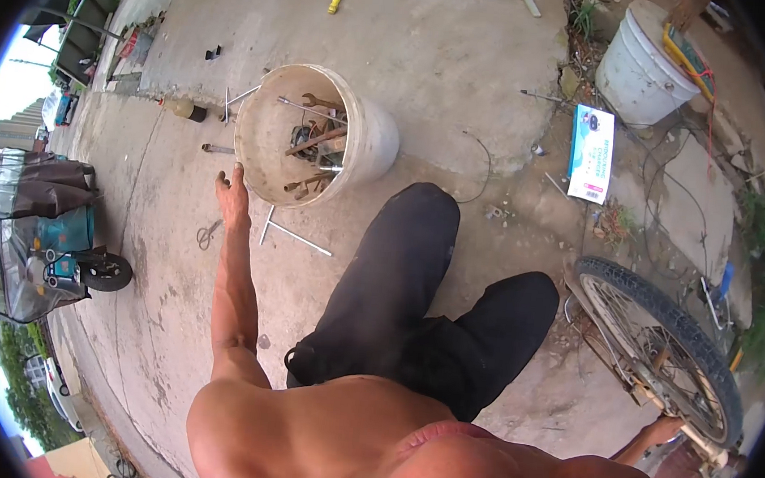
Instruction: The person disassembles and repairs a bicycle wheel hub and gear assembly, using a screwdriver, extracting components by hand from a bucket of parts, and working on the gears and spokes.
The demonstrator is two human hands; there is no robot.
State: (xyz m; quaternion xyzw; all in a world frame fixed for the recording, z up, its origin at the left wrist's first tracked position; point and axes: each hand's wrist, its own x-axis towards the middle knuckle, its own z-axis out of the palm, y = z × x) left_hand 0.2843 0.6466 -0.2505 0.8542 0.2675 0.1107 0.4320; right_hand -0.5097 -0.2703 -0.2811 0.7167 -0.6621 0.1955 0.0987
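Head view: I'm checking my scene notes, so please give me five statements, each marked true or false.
1. Wrenches lie in the white tool bucket. True.
2. The left hand is at the spoked wheel. False: it is near the bucket's rim; the right hand is by the wheel.
3. The yellow-handled screwdriver lies on the ground. True.
4. The blue-and-white box is inside the tool bucket. False: it is outside, to the right.
5. A T-shaped bar lies beside the bucket. True.

The bucket [374, 141] is dingy off-white, the spanners [321, 102] rusty brown, the bicycle tyre [683, 322] dark grey, the trousers [400, 249] black, the screwdriver [335, 2] yellow, the flat box [592, 155] white with blue and pink, the three-wheeler [67, 230] teal and black, and the concrete [451, 56] a blotchy grey-brown.
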